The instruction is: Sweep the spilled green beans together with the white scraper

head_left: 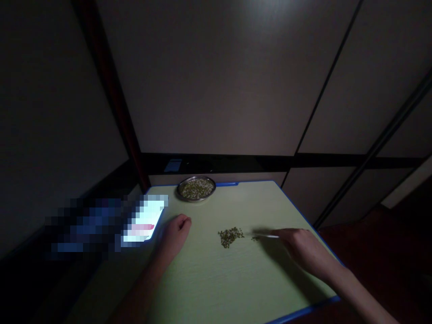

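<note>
My right hand rests on the pale green table top and pinches a thin white tool whose tip points left at a few loose green beans. A small pile of green beans lies just left of that tip. My left hand lies on the table with its fingers curled in a loose fist, holding nothing I can see. A round metal dish filled with more beans stands at the table's far edge.
A lit screen, blurred out, lies at the table's left edge next to my left hand. The table has a blue rim. Dark panelled walls stand behind it, and the room is dim.
</note>
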Tool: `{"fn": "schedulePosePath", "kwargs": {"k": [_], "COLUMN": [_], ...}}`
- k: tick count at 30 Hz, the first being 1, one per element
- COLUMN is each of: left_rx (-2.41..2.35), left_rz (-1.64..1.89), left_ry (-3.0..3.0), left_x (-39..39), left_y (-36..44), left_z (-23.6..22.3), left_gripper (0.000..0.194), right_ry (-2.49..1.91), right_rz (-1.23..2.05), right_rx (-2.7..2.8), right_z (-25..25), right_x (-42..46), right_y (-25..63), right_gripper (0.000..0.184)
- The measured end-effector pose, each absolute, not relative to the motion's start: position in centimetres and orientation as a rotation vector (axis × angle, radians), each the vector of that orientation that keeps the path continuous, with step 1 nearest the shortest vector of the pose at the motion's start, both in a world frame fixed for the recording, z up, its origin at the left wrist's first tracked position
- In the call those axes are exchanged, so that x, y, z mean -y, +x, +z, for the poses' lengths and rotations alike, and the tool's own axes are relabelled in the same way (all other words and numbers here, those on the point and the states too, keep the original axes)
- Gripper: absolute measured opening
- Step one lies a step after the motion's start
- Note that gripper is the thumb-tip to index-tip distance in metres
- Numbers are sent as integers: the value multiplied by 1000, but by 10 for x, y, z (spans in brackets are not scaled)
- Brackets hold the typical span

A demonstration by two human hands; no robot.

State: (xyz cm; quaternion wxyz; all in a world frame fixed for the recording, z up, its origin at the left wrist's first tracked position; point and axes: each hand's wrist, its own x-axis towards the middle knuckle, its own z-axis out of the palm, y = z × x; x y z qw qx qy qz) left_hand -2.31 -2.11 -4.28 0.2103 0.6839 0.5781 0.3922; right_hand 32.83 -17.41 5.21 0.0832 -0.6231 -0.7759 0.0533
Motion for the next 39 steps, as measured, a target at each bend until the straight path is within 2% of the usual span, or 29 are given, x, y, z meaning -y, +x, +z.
{"fn": "schedulePosePath", "kwargs": {"k": [8,19,28,39], "left_rx": [-1579,-1513,-1546,-1534], "left_rz": [1164,1159,1147,1167], "left_ry": [1769,1659,1723,1687], "left_x": [19,28,30,33], "left_y": [-22,-25,-26,-24], "left_z": [-40,-39,-41,-35], "left_gripper": [24,24,22,23], "right_ry": [-1905,-1638,-1625,-1554], "right_rz": [61,94,169,187], "right_rx": [2343,2477,2548,2553], "right_z": [63,42,50,50], "right_x": [157,165,194,217], "right_y": [323,309,304,289], "right_gripper": [33,44,31,30]}}
